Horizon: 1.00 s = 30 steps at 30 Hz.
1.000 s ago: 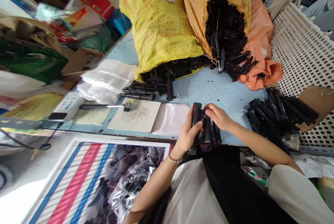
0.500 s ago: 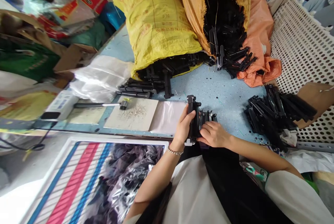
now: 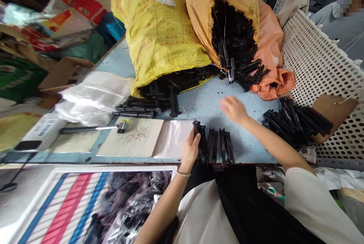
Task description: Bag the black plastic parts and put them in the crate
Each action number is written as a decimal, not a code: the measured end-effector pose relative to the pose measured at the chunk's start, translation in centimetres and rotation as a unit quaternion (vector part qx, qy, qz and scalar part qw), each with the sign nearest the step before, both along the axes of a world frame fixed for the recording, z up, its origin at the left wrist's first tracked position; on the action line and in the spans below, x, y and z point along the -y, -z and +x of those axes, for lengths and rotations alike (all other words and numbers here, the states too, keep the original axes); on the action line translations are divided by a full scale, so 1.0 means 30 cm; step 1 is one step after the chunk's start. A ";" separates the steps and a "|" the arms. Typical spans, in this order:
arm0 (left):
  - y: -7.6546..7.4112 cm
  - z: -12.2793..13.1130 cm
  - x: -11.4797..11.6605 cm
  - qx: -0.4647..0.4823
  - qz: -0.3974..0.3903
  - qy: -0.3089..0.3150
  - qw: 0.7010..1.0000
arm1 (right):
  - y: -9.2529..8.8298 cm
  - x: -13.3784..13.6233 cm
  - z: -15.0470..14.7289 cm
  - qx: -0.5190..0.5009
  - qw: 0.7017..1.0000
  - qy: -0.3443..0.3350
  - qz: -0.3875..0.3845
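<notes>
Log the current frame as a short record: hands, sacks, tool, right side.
Left hand: around black parts at the left end of a row near the table's front edge
Right hand: blurred, over the blue tabletop; nothing visible in it
Sacks: yellow sack, orange-yellow sack; black parts at both mouths
Tool: hammer, lying left
Right side: loose pile by perforated white basket

One head-worn view (forward, steeply down)

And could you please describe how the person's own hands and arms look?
The left hand is gloveless, with a pale beaded bracelet at the wrist; the right hand shows neither glove nor bracelet. A loose, whitish sleeve stops short of the right forearm.
</notes>
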<state>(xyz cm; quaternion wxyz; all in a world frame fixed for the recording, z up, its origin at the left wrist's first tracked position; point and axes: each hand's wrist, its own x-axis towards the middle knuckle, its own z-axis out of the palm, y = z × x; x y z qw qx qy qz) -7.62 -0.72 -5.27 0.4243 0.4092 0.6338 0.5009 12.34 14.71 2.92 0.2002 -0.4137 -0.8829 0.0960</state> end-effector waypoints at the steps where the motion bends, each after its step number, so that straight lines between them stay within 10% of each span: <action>1: 0.030 0.007 0.001 -0.039 -0.007 0.005 0.999 | -0.017 -0.095 0.038 -0.028 0.992 0.120 0.030; 4: 0.082 0.031 0.010 -0.139 0.004 0.012 0.990 | -0.057 -0.327 0.180 -0.067 0.953 0.291 0.061; 8: 0.051 0.035 0.028 -0.196 0.065 0.008 0.978 | -0.080 -0.404 0.336 -0.094 0.941 0.325 0.034; 14: -0.108 0.110 -0.022 0.036 0.089 0.038 0.995 | -0.022 0.020 0.255 -0.311 0.919 0.235 0.060; 19: -0.208 0.201 -0.101 0.413 0.007 0.092 0.906 | 0.053 0.451 0.113 -0.317 0.940 0.018 -0.125; 21: -0.229 0.201 -0.088 0.445 -0.010 0.097 0.890 | 0.038 0.487 0.110 -0.263 0.952 -0.057 -0.143; 27: -0.263 0.203 0.027 0.365 -0.072 0.170 0.913 | -0.071 0.329 0.094 -0.165 0.985 0.015 -0.045; 30: -0.269 0.210 0.041 0.335 -0.059 0.138 0.930 | -0.074 0.297 0.035 -0.212 0.963 0.014 -0.165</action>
